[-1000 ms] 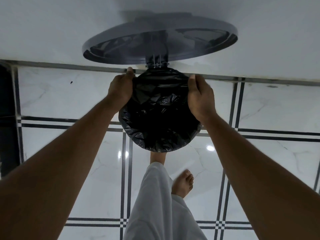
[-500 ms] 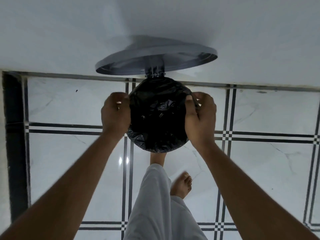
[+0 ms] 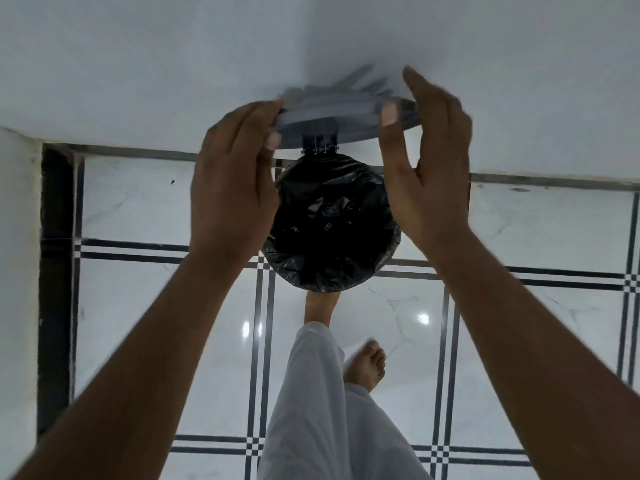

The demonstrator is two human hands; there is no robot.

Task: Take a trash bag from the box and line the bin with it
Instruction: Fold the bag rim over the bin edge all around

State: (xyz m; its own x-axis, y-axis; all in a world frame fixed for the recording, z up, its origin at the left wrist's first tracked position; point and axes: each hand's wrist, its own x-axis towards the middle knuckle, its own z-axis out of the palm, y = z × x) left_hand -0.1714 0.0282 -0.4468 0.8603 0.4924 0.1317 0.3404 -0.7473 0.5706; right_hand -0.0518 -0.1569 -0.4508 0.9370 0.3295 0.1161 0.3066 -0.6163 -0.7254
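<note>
A round bin stands on the floor against the wall, seen from above. A black trash bag (image 3: 329, 230) fills its mouth and folds over the rim, hiding the bin's body. Its grey lid (image 3: 332, 112) stands raised on a hinge (image 3: 318, 147) at the back and looks blurred. My left hand (image 3: 235, 174) pinches the lid's left edge, thumb below and fingers on top. On the lid's right edge my right hand (image 3: 426, 168) grips the same way. No trash bag box is in view.
A white wall (image 3: 138, 64) rises right behind the bin. The glossy white floor tiles (image 3: 519, 341) carry dark lines. One bare foot (image 3: 320, 306) sits at the bin's front base, the other foot (image 3: 367, 365) just behind, below a white trouser leg (image 3: 311, 427).
Both hands left the bag's sides at the bin rim and rose to the lid's two edges. The lid now tilts further forward and is motion-blurred.
</note>
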